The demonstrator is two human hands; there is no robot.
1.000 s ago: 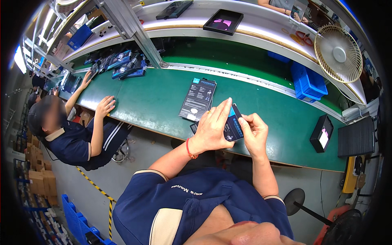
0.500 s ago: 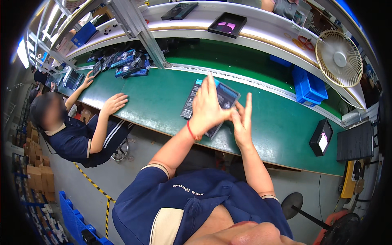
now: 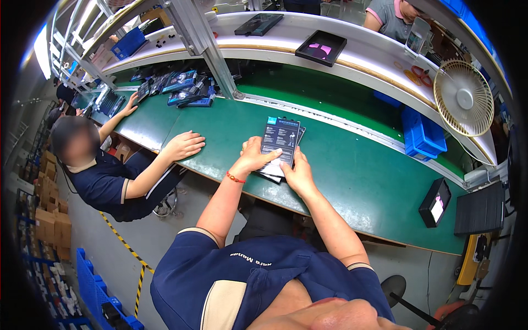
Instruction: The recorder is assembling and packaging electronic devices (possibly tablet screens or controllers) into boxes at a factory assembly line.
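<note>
A flat dark printed retail box (image 3: 281, 135) with a light-blue corner lies in front of me on the green bench. At least one more box is underneath, its edges showing at the right and lower sides. My left hand (image 3: 253, 158) grips the left edge, thumb across the printed face. My right hand (image 3: 298, 173) holds the lower right edge, its thumb on the face and its fingers along the side. Both hands are closed on the box, and the far fingers are partly hidden.
At my left a co-worker rests a hand (image 3: 187, 146) on the bench (image 3: 352, 159), near a pile of similar boxes (image 3: 184, 88). To the right are a blue bin (image 3: 421, 137), a black tray (image 3: 434, 202) and a fan (image 3: 463, 98). Another black tray (image 3: 320, 48) sits on the shelf.
My hands were raised over the boxes with fingers spread; now they have come down and grip the edges. The splayed boxes are now more nearly aligned. The view has shifted slightly.
</note>
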